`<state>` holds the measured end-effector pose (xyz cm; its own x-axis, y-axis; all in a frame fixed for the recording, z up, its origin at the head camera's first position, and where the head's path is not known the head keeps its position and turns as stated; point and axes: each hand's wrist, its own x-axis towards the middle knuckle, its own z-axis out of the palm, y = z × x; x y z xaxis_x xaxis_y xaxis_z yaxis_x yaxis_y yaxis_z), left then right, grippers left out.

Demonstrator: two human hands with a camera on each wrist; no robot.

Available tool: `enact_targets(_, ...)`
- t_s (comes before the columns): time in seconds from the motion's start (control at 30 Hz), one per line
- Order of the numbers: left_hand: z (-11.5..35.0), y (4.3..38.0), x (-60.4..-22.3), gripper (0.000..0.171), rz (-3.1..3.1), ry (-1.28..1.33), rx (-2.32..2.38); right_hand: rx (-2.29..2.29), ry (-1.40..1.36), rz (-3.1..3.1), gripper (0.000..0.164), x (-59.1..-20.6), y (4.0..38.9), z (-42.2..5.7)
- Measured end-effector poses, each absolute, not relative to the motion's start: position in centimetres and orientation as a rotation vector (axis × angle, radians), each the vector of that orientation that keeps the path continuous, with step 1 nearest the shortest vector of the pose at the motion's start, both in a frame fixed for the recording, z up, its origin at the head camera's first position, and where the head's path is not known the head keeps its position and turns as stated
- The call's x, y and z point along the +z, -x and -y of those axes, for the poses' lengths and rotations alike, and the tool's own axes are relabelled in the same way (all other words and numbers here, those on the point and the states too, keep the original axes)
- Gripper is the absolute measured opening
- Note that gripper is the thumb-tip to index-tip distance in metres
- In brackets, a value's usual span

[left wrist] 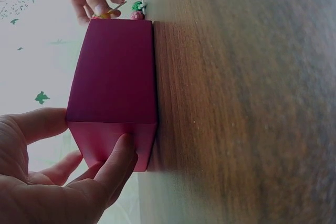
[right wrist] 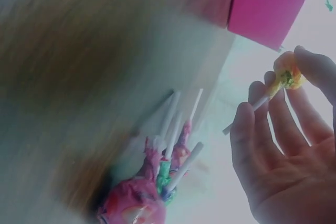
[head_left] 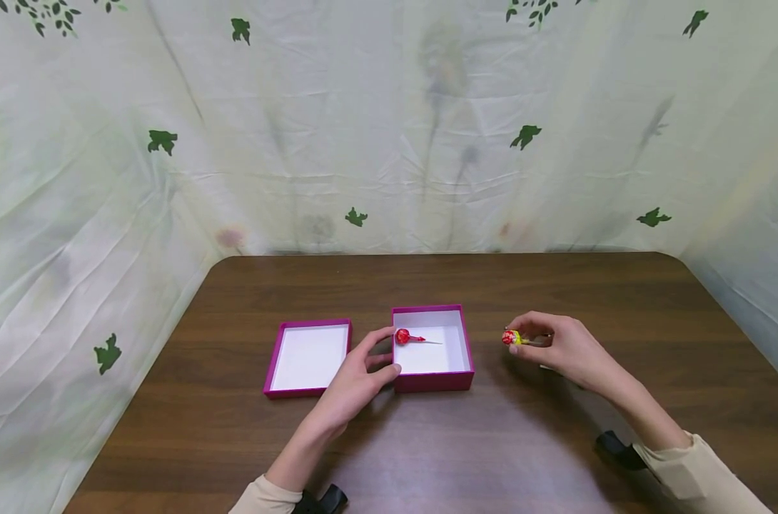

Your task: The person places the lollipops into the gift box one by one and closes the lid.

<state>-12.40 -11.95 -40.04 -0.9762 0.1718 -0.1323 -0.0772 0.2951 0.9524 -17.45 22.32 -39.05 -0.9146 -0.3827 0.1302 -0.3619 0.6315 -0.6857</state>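
An open magenta box (head_left: 434, 383) with a white inside stands mid-table. In it lies a red lollipop (head_left: 403, 336), its stick pointing right. The left hand (head_left: 358, 376) rests against the box's left side; the left wrist view shows fingers (left wrist: 113, 169) pressing that side, another digit at the top corner. Right of the box, the right hand (head_left: 565, 348) pinches a red-and-yellow lollipop (head_left: 511, 337) just above the table. In the right wrist view its head (right wrist: 287, 72) sits by the thumb, the stick across the fingers. Several wrapped lollipops (right wrist: 134, 203) lie below this hand, mostly hidden in the head view.
The box's lid (head_left: 312, 357), magenta with a white inside, lies inner side up left of the box, partly behind the left hand. A brown wooden table (head_left: 492, 457) bears everything. A white leaf-patterned cloth (head_left: 389, 128) hangs behind and beside it.
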Motion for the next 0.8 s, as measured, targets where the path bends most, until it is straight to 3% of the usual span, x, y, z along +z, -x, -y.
enact_targets(0.8, 12.0, 12.4, -40.1, 0.059, -2.344, -0.092, 1.752, -1.474, 0.734, -2.722, 0.028, -37.2, 16.2, -19.0)
